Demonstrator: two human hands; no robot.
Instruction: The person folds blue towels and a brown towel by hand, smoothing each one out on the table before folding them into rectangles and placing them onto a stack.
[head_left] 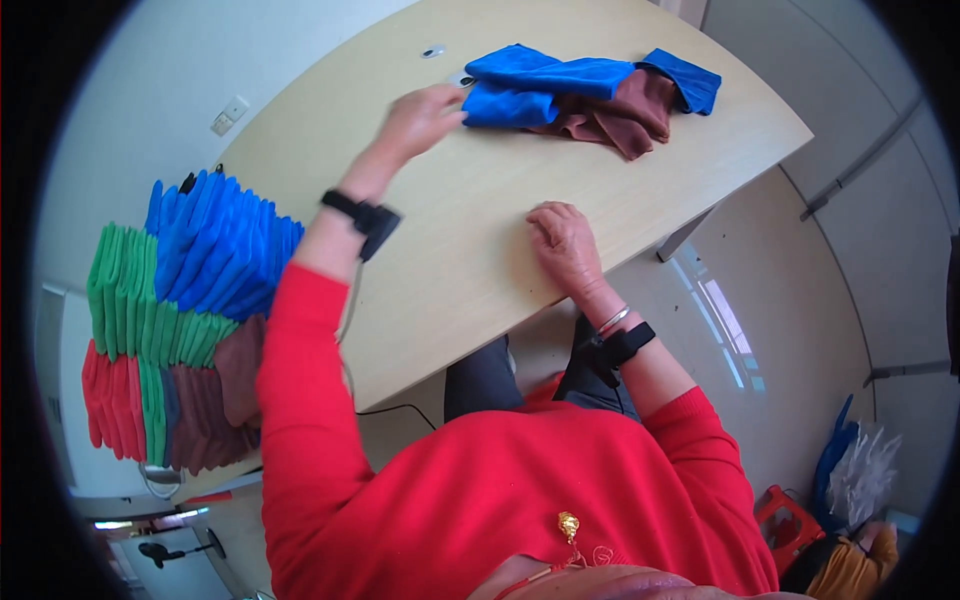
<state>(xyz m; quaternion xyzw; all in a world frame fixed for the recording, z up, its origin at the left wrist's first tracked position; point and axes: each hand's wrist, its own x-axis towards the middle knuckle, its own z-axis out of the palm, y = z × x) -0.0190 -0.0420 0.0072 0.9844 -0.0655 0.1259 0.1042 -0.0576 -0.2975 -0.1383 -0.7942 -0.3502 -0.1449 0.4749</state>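
My left hand reaches over the far part of the table, its fingertips at the left edge of a loosely folded blue cloth. Motion blurs that hand, and whether it grips the cloth cannot be made out. Under and beside the blue cloth lies a crumpled brown cloth. A darker blue folded piece sits at the right end of this heap. Nearer to me, my right hand rests on the tabletop with its fingers curled in, apart from the cloths and with nothing seen in it.
Folded cloths are piled at the table's left: blue, green, red and brown. A cable hangs by the near edge of the table. On the floor at right stands a red stool, close to another person's sleeve.
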